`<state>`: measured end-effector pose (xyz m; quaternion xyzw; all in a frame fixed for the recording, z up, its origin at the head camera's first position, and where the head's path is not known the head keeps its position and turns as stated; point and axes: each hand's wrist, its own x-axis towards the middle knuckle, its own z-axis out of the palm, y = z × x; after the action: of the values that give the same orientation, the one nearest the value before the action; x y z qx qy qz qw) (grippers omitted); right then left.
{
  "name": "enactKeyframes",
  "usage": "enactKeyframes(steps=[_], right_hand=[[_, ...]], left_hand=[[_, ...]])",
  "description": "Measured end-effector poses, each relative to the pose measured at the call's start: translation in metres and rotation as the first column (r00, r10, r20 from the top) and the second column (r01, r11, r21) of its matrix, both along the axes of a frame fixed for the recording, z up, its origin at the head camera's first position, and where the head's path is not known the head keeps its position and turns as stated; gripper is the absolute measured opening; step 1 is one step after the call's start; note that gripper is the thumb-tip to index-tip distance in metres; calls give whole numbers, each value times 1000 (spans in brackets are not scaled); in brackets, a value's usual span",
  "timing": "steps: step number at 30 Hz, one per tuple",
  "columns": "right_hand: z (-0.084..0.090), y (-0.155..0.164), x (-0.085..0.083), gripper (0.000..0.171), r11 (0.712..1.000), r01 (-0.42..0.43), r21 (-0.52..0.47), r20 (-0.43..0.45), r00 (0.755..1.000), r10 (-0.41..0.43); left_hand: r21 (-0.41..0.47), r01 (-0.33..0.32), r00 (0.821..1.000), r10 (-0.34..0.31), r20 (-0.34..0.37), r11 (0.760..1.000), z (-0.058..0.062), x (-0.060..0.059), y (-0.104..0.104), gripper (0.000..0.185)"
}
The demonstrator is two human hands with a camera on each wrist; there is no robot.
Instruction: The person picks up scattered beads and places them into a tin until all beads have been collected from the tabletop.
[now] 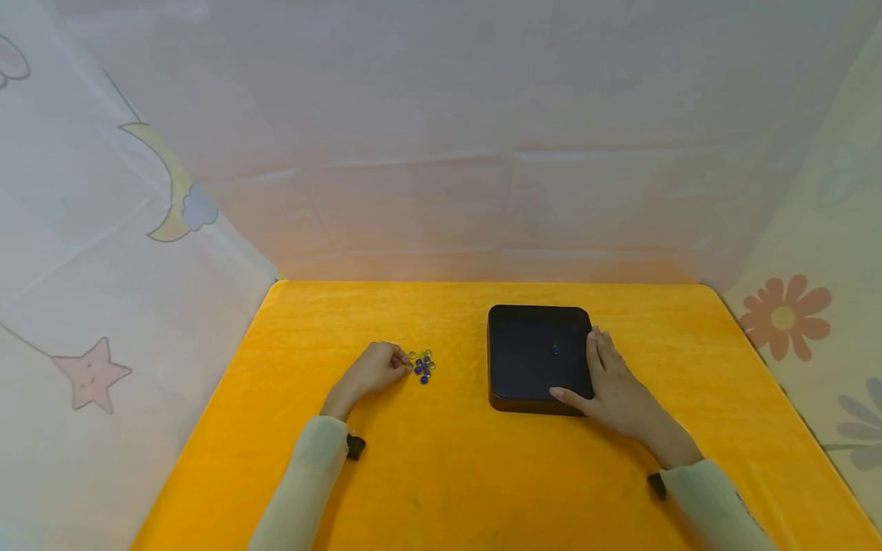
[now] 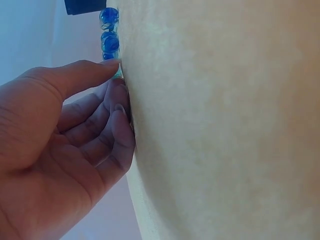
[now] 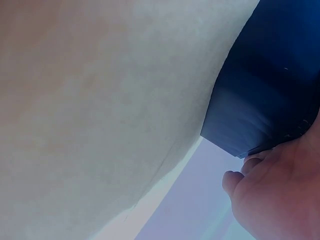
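We see a person's left hand (image 1: 372, 371) at the left edge of a loose cluster of glass marbles (image 1: 423, 366), its thumb and curled forefinger pinching a pale greenish marble (image 2: 118, 73) against the yellow cloth (image 1: 441, 474). The marbles lie left of a square black tray (image 1: 520, 352), well apart from it; some are clear with blue swirls, others clear with a yellowish tint. One bluish marble (image 1: 555, 349) sits inside the tray, toward its right side. The right hand (image 1: 623, 398) touches the tray at its near right corner, fingers extended along the right outer wall and thumb laid across the near rim. From the right wrist we notice tiny pale flecks on the tray, too small for us to read as lettering, and a thin dark mark on the right sleeve (image 1: 717, 509) is just as hard to make out. The hanging sheets around us carry printed pictures: a yellow moon (image 1: 168, 168) overlapped by a bluish cloud (image 1: 200, 208), a pink star (image 1: 93, 375) with a face, and a coral flower (image 1: 785, 317). A small black object (image 1: 354, 446) shows at the left cuff.
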<state>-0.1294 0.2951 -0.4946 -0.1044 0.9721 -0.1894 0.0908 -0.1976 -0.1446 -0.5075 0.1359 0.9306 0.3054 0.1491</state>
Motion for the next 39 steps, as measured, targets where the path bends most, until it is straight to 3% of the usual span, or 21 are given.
enactKeyframes(steps=[20, 39], right_hand=[[1, 0, 0, 127, 1000, 4, -12, 4, 1000, -4], [0, 1, -1, 127, 1000, 5, -13, 13, 1000, -5]], left_hand=[[18, 17, 1000, -17, 2, 1000, 2, 0, -3, 11], [28, -4, 1000, 4, -10, 1000, 15, -5, -3, 15]])
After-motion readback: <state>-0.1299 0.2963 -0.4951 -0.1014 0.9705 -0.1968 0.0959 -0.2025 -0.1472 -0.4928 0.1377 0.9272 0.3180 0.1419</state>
